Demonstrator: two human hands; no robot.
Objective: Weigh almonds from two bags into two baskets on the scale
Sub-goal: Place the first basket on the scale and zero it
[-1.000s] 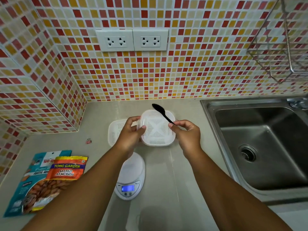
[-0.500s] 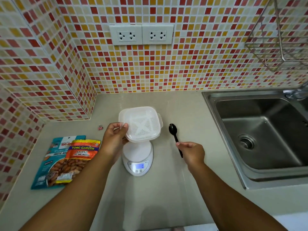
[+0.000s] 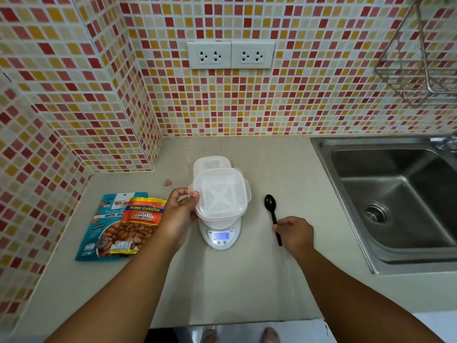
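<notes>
Pinching the white basket point(image 3: 220, 197) by its near-left rim with the left hand point(image 3: 178, 212) to set it flat on the scale point(image 3: 220, 234) just below, right hand point(image 3: 294, 233) curled on the black spoon point(image 3: 272, 214), almond bags point(image 3: 123, 224) lying left of that pinch.

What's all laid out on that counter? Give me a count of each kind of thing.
Almond bags: 2, the orange bag overlapping the teal bag
White baskets: 2, front basket, rear basket
Scale: 1
Black spoon: 1
Small red clip: 1
Total: 7
</notes>
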